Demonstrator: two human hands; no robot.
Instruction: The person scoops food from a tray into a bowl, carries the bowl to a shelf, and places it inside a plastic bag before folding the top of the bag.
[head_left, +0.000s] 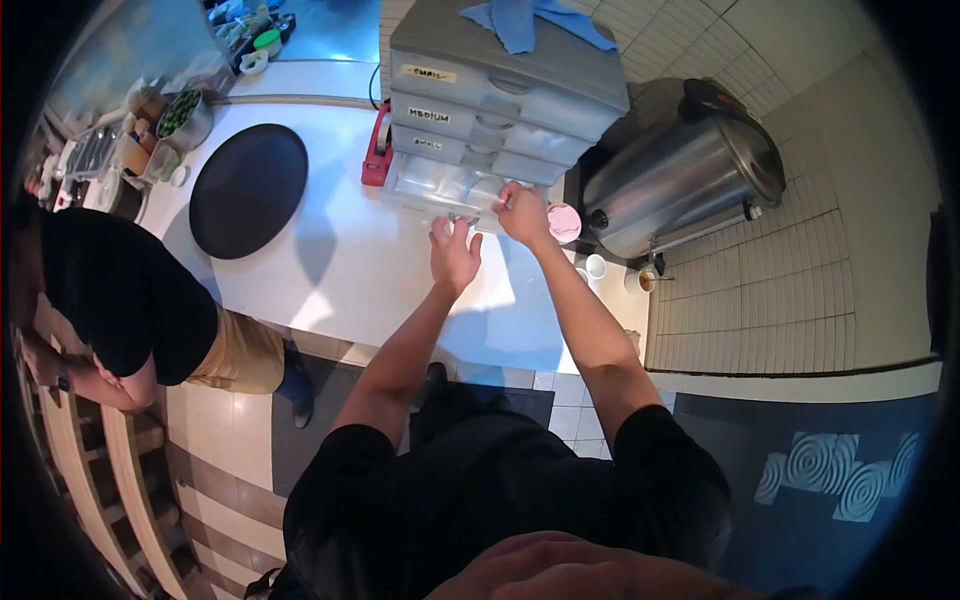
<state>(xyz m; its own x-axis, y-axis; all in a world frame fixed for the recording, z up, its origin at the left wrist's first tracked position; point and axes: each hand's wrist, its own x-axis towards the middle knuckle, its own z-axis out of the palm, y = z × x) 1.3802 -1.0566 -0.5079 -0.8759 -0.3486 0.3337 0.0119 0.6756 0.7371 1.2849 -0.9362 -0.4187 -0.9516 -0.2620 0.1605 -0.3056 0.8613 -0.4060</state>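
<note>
Reaching both arms out, I'm pinching the bottom drawer (450,190) front with my right hand (522,213) while my left hand (455,255) is hovering half-open below, holding nothing, ready to steady it.

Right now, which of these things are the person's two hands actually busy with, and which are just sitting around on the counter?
In hand:
- grey plastic drawer unit, bottom drawer pulled open
- left hand at the drawer's front
- right hand at the drawer's right edge

Lying about:
- round black tray
- steel hot-water urn
- blue cloth atop the unit
- small pink cup
- another person nearby
</note>
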